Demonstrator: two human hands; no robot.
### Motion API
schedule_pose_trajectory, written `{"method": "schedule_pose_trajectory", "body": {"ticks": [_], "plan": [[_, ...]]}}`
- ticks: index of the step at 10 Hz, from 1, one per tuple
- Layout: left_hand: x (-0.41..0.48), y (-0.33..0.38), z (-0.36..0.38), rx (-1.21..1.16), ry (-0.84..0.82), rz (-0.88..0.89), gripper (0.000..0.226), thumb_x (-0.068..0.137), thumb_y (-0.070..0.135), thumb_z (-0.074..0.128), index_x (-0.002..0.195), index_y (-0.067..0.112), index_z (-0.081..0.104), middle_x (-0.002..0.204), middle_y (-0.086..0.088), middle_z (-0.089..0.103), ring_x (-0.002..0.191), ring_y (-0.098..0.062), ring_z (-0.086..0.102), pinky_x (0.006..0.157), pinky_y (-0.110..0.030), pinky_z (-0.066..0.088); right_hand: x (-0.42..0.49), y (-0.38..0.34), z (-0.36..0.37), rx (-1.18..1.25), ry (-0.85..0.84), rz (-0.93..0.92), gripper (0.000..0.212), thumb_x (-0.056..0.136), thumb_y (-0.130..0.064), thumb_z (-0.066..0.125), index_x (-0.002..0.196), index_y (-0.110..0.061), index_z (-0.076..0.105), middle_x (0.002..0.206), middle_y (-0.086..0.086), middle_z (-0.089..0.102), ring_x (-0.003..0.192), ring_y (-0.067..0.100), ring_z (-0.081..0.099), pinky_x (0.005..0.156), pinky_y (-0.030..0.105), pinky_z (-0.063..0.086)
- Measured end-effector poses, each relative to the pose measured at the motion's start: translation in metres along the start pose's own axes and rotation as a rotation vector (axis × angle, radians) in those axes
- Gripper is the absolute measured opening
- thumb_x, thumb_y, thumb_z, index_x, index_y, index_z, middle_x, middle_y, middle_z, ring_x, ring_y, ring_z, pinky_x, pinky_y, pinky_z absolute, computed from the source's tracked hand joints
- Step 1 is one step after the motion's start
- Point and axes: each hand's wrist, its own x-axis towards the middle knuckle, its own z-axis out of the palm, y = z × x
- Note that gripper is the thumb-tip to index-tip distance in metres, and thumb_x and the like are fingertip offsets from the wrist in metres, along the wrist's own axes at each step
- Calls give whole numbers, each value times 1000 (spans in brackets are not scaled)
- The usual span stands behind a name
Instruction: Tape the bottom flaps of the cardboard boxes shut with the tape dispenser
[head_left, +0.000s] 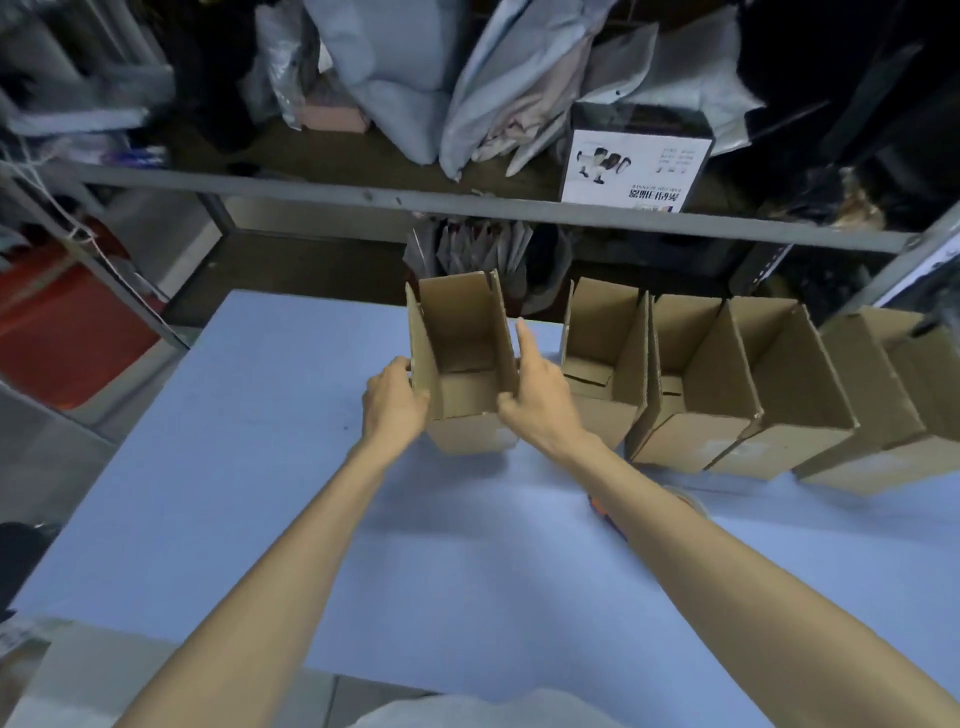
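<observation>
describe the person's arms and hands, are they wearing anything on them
The left forearm and right forearm are bare, no sleeves in view. The left hand and right hand have no gloves, and no watch, ring or bracelet shows. A pale garment edges the bottom of the frame.

Bare arms reaching forward; left hand (396, 402) gripping one box (457, 332) wall, right hand (540, 400) pinching the other, forefinger lying straight.

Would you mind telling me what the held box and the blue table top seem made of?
The held box looks like matte brown cardboard, with raw cut edges. The table top seems a smooth matte blue sheet; material unclear.
</observation>
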Motion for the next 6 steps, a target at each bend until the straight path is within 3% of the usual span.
{"method": "schedule_pose_trajectory", "body": {"ticks": [1, 2, 3, 4, 5, 6], "plan": [[32, 12, 6, -87, -80, 60, 41, 92, 18, 62, 131, 12, 49, 109, -15, 66, 101, -32, 61, 86, -46, 54, 19, 3, 0, -3, 9, 62, 72, 80, 4, 47, 147, -7, 22, 112, 18, 58, 103, 36, 55, 84, 44, 48], [51, 21, 17, -176, -201, 105, 43, 91, 12, 58, 133, 16, 50, 109, -13, 68, 94, -27, 65, 83, -41, 56, 32, 11, 1, -73, 10, 163, 61, 86, 6, 43, 144, -2, 25, 120, 21, 54, 108, 40, 53, 90, 47, 46], [61, 20, 30, -165, -234, 148, 47, 93, 7, 56, 138, 17, 47, 120, -14, 64, 88, -21, 61, 76, -31, 53, 42, 19, -1, -162, -85, 205, 63, 87, 7, 47, 145, 4, 21, 122, 23, 53, 109, 40, 53, 89, 45, 48], [63, 14, 35, -172, -287, 129, 53, 96, 12, 57, 146, 19, 39, 133, -12, 57, 100, -20, 58, 82, -30, 49, 47, 18, -7, -269, -160, 207, 63, 87, 6, 52, 143, 9, 23, 125, 24, 52, 111, 38, 54, 84, 37, 47], [61, 18, 37, -31, -265, 162, 59, 95, 19, 59, 148, 17, 33, 137, -13, 52, 116, -29, 55, 96, -39, 48, 50, 18, -15, -316, -151, 132, 47, 86, 1, 54, 130, 8, 40, 122, 24, 51, 109, 38, 53, 82, 36, 46], [60, 37, 34, 73, -118, 303, 55, 93, 26, 60, 143, 16, 40, 135, -10, 49, 121, -29, 51, 100, -40, 44, 48, 22, -34, -287, -94, 60, 32, 87, -11, 57, 117, 0, 53, 115, 18, 54, 104, 35, 56, 83, 38, 47]]}}
